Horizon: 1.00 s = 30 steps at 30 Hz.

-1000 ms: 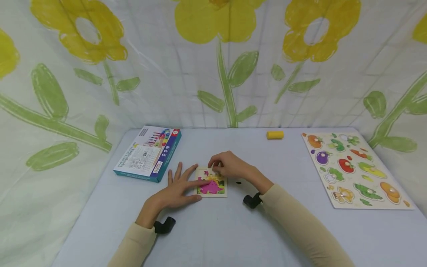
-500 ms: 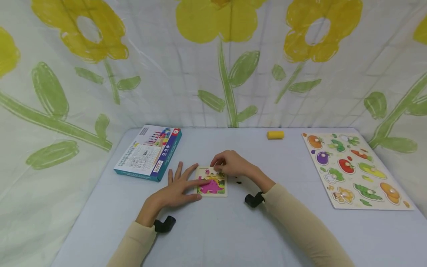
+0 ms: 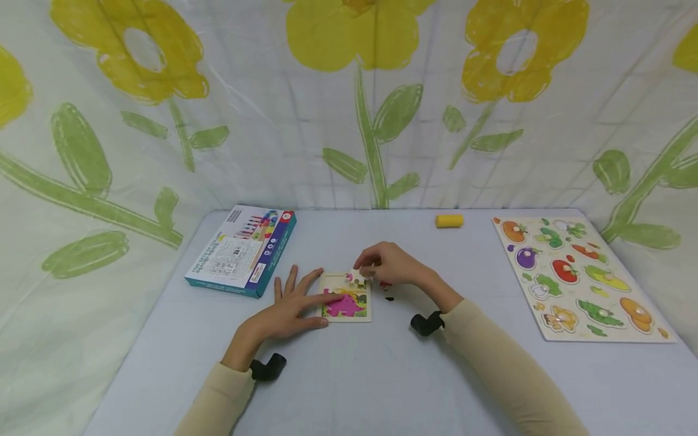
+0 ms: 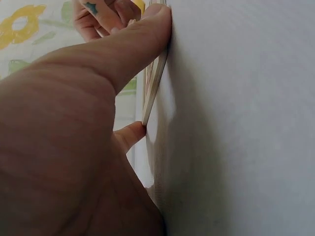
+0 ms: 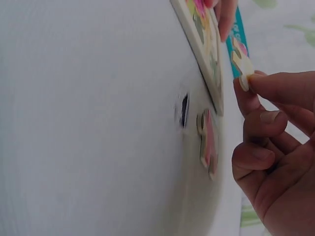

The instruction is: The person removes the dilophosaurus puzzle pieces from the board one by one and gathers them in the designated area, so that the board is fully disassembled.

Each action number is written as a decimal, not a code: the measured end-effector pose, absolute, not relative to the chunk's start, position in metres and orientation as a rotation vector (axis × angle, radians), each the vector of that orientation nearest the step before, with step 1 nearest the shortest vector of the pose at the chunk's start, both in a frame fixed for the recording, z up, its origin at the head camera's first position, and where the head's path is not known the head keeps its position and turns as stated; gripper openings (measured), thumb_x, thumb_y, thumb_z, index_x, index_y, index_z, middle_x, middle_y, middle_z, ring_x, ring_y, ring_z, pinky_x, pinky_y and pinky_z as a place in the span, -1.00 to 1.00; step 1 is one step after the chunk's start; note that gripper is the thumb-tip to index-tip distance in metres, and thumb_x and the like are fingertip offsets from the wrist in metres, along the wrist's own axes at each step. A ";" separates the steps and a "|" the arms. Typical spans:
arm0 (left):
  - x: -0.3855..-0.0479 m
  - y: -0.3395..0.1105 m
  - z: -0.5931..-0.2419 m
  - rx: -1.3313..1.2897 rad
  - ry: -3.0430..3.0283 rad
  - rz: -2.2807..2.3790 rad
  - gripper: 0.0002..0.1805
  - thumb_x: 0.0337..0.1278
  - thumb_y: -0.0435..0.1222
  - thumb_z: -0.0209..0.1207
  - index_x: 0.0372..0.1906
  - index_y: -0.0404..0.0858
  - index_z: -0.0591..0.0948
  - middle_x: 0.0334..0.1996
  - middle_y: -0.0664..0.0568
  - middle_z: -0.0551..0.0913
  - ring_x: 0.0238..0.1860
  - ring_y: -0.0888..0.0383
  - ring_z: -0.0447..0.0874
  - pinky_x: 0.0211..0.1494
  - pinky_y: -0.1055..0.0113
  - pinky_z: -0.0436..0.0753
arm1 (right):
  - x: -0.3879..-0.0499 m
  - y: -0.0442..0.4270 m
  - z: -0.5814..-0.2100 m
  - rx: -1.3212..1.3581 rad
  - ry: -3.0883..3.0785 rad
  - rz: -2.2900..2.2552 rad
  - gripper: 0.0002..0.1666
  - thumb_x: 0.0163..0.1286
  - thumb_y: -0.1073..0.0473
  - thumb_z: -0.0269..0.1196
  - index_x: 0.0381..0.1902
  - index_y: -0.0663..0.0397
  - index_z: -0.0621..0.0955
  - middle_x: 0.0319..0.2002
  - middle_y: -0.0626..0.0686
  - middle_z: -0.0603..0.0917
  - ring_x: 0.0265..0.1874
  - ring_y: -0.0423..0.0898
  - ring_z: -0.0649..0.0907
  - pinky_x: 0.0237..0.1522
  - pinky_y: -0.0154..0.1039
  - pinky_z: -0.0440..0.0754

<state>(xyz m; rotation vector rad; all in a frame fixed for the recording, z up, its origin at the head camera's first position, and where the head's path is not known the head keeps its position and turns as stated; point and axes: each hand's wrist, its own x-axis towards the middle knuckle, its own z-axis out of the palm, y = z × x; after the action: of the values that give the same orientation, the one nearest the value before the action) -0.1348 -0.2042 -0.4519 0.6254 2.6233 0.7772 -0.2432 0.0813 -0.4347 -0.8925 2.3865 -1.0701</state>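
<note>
A small square jigsaw puzzle board (image 3: 369,312) with a pink dinosaur picture lies mid-table. My left hand (image 3: 286,312) has its fingers spread; the index finger rests on the picture and the thumb (image 4: 142,37) lies along the board's near edge. Above the board's far right corner, my right hand (image 3: 392,264) pinches a puzzle piece (image 5: 242,61) between thumb and index finger. The piece shows pink and green on its face. Another puzzle piece (image 5: 209,142), reddish, lies loose on the table right of the board, partly under the right hand in the head view.
A boxed set (image 3: 240,251) lies at the back left. A yellow cylinder (image 3: 449,221) is at the back. On the right rests a vegetable peg board (image 3: 586,278). A small dark mark (image 3: 389,298) shows on the tablecloth near the loose piece.
My right hand has shifted right and slightly away with the piece in its pinch, uncovering the loose reddish piece. The left hand stays where it was.
</note>
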 end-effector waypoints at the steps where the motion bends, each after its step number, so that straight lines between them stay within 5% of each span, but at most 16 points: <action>1: -0.135 -0.204 -0.452 0.628 2.625 0.774 -0.40 0.40 0.05 0.29 0.50 0.28 0.50 0.77 -0.14 -0.15 0.67 -0.52 -0.65 0.48 -0.63 -0.62 | -0.243 0.084 -0.435 -0.887 2.384 -1.072 -0.79 0.50 0.25 0.27 -0.03 0.01 0.79 -0.14 0.01 0.84 -0.42 -0.18 0.67 -0.37 -0.28 0.68; 10: -0.133 -0.204 -0.452 0.634 2.623 0.779 -0.42 0.42 0.03 0.28 0.49 0.29 0.51 0.77 -0.13 -0.16 0.67 -0.51 -0.66 0.49 -0.62 -0.63 | -0.245 0.111 -0.439 -0.887 2.410 -1.078 -0.80 0.49 0.25 0.28 -0.05 0.02 0.80 -0.17 -0.01 0.84 -0.25 -0.18 0.71 -0.10 -0.24 0.67; 30: -0.135 -0.205 -0.456 0.640 2.636 0.819 -0.42 0.37 0.03 0.33 0.46 0.26 0.56 0.76 -0.13 -0.12 0.68 -0.51 -0.64 0.50 -0.60 -0.65 | -0.240 0.162 -0.438 -0.843 2.489 -1.028 -0.79 0.46 0.30 0.27 -0.08 0.01 0.80 -0.19 -0.03 0.84 -0.23 -0.17 0.71 -0.14 -0.25 0.65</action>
<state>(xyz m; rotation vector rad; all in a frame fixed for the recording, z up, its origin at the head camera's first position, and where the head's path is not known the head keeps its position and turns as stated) -0.1347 -0.2054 -0.4557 0.6403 2.6364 0.8189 -0.2397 0.1620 -0.4378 -0.8434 2.4891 -1.0275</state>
